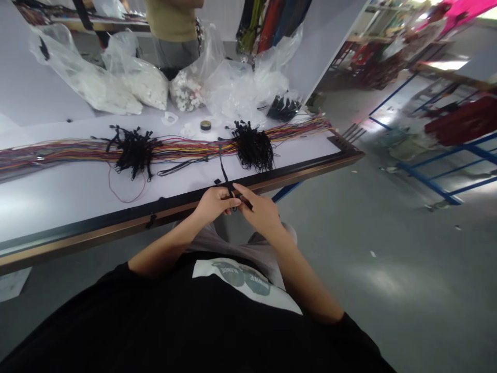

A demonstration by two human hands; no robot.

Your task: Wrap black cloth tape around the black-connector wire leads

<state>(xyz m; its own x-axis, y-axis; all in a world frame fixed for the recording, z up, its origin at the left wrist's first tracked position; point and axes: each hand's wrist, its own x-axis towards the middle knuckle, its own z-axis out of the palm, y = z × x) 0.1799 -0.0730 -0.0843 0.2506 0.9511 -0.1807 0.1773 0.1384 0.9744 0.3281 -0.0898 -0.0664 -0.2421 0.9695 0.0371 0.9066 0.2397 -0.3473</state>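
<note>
At the table's front edge, my left hand [213, 203] is closed, thumb and fingers pinching the end of a thin black cable [224, 171]. That cable runs back to the long bundle of coloured wires [182, 147] lying along the table. My right hand [261, 211] meets it from the right, its index finger stretched over the cable and the other fingers curled. Something small and dark [246, 202] shows in the right hand; its kind is hard to make out. Clusters of black cable ends lie on the bundle, one on the left [135, 150] and one on the right [254, 147].
A roll of black tape [205, 125] sits behind the bundle. Clear plastic bags of white parts [145, 83] line the back panel. A person [173, 26] stands beyond the panel's opening. Blue-framed racks [438, 186] stand on the floor at right.
</note>
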